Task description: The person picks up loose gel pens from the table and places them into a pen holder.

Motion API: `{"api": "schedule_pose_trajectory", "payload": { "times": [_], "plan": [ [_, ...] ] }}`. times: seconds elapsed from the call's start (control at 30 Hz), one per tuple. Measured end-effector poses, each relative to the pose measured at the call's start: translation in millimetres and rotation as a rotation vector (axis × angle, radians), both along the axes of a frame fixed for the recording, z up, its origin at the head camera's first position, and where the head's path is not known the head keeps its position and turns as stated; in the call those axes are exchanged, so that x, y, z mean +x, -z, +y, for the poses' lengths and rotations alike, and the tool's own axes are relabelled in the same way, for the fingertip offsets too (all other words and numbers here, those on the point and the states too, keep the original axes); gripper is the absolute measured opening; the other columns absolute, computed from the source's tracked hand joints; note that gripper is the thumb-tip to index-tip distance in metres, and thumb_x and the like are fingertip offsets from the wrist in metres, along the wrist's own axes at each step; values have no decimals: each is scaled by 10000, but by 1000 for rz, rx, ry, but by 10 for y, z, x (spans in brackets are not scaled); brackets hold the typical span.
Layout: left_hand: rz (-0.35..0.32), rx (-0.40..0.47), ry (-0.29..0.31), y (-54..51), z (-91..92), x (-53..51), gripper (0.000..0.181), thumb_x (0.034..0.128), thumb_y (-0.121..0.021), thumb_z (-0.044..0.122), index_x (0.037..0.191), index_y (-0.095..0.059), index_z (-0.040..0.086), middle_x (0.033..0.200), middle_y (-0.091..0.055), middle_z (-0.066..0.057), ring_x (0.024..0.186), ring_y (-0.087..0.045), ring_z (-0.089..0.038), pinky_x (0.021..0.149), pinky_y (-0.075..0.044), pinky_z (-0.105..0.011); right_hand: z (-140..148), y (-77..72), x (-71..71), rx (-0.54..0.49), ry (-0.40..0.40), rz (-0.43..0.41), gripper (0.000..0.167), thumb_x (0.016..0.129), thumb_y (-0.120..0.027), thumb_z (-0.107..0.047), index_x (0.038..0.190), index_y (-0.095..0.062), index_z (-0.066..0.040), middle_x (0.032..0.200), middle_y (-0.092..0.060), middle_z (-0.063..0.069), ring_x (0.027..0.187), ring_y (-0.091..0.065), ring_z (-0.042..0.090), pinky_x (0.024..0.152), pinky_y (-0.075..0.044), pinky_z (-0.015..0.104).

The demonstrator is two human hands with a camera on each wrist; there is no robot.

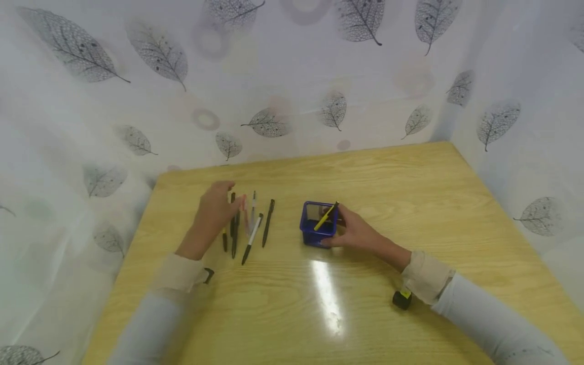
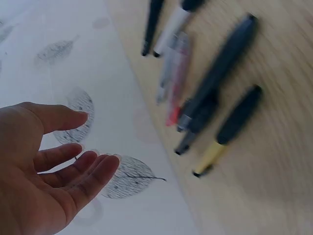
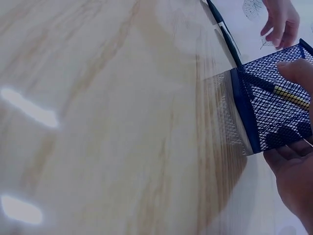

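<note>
My right hand [image 1: 358,233] grips the right side of a blue mesh pen holder [image 1: 315,238], thumb and fingers on its walls. A yellow-and-black pen [image 1: 325,218] leans inside it. Above a loose row of pens at the left, my left hand [image 1: 212,213] hovers with nothing in it, fingers loosely bent and apart in the left wrist view. The row has a black pen [image 1: 268,223], a white pen with black ends [image 1: 252,239], a pink pen [image 1: 247,218], a clear slim pen [image 1: 253,205], dark pens [image 2: 220,71] and a yellow-and-black pen [image 2: 230,129].
The wooden table [image 1: 342,177] is bounded at the back and sides by a white leaf-patterned sheet [image 1: 292,86]. A small black thing with a yellow patch [image 1: 402,300] shows beside the right cuff. Bright reflections lie on the tabletop.
</note>
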State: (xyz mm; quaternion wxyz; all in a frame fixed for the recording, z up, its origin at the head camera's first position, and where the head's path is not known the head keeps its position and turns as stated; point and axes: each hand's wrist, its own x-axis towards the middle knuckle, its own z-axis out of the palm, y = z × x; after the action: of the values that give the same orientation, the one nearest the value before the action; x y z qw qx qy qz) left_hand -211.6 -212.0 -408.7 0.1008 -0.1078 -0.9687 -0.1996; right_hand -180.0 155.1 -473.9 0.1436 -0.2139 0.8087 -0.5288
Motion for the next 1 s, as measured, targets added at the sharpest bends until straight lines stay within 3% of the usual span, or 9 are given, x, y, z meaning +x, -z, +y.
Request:
{"api": "schedule_pose_trajectory", "payload": {
  "times": [0.1, 0.27, 0.4, 0.53, 0.63, 1.0],
  "plan": [
    [-93, -16, -58, 62, -117, -34, 513, 937, -680, 146, 1358, -567, -123, 1337, -625, -340, 1221, -625, -484, 1036, -558, -582, 6, 10, 4, 0, -2, 2, 804, 769, -915, -160, 1409, -451, -13, 1438, -569, 236, 1394, -539, 454, 1191, -441, 555],
    [-197, -72, -110, 107, -238, -22, 533, 919, -667, 111, 1330, -535, -202, 1268, -615, -419, 1127, -632, -521, 966, -584, -598, 10, 27, -4, 7, -7, 20, 801, 774, -918, -183, 1408, -458, -17, 1441, -573, 234, 1386, -548, 450, 1187, -446, 558],
    [-237, -92, -114, 128, -291, -9, 366, 908, -658, 52, 1137, -587, -224, 1005, -654, -367, 821, -642, -402, 694, -630, -458, 19, 35, -9, 17, -4, 30, 806, 768, -924, -202, 1405, -462, -30, 1441, -577, 225, 1387, -550, 442, 1185, -448, 553],
    [-336, -120, -138, 171, -317, -34, 157, 901, -666, 47, 838, -595, -78, 715, -576, -136, 579, -514, -196, 462, -460, -242, 33, 43, -5, 25, 4, 37, 804, 762, -927, -218, 1398, -468, -42, 1432, -585, 221, 1379, -560, 439, 1175, -456, 552],
    [-393, -142, -137, 212, -329, -59, 217, 900, -698, 73, 751, -562, -5, 643, -526, -58, 532, -471, -139, 444, -397, -195, 47, 41, -2, 20, 5, 39, 798, 766, -925, -211, 1399, -468, -45, 1433, -583, 220, 1378, -560, 437, 1176, -456, 550],
    [-445, -123, -167, 281, -364, -132, 108, 851, -681, 21, 837, -597, -45, 718, -582, -101, 576, -538, -165, 471, -452, -202, 45, 52, -10, -1, -12, 33, 819, 771, -924, -211, 1419, -452, -44, 1444, -576, 206, 1390, -554, 420, 1190, -446, 540]
  ]
}}
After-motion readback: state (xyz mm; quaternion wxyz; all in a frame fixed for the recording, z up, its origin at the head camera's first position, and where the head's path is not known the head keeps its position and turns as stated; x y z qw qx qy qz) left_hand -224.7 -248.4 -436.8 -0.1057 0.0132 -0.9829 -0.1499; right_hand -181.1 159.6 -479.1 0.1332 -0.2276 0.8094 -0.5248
